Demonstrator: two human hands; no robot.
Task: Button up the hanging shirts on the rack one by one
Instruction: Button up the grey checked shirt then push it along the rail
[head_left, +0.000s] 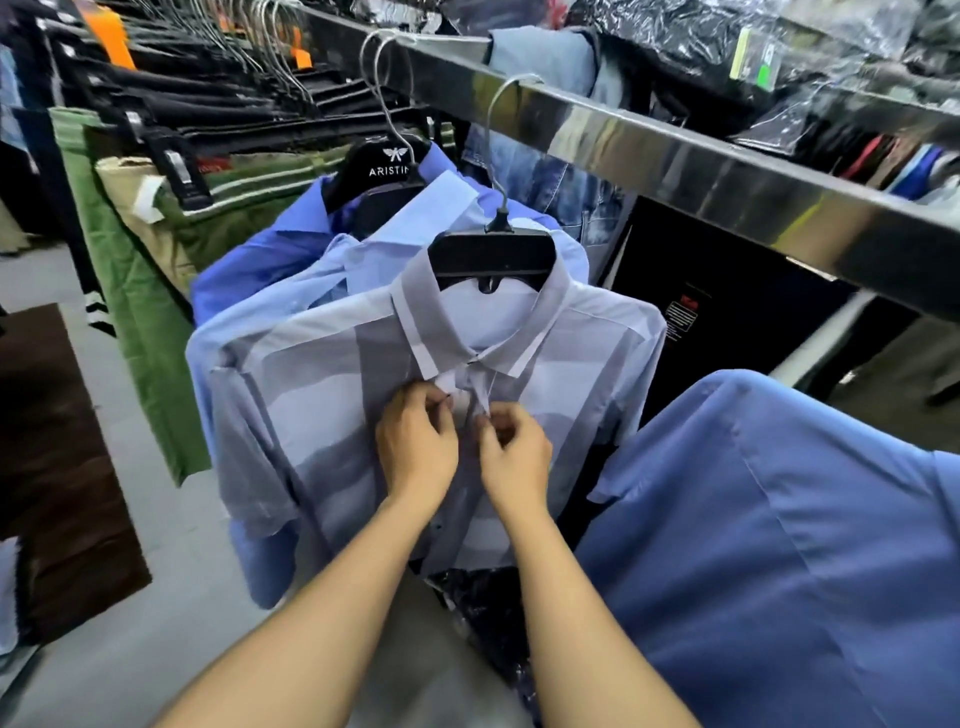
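We see a long polished steel rack rail running from the upper left down to the right edge, with garments hung along it. To the right, nearest us, a mid-blue shirt fills the lower right corner. On the far left hang green trousers and, above them, a row of dark trousers on clip hangers.

In the centre hangs the shirt we are working on, a grey and pale-blue striped short-sleeved shirt, facing us on a black hanger whose wire hook goes over the rail. Directly behind it hangs a light blue shirt, and behind that a deeper blue shirt on a black hanger printed ARISTIN.

Both of our hands meet at the striped shirt's front placket, just below the collar. Our left hand has its fingers curled, pinching the left edge of the placket. Our right hand is curled likewise, pinching the opposite edge just beside it. We cannot make out the button itself between the fingertips.
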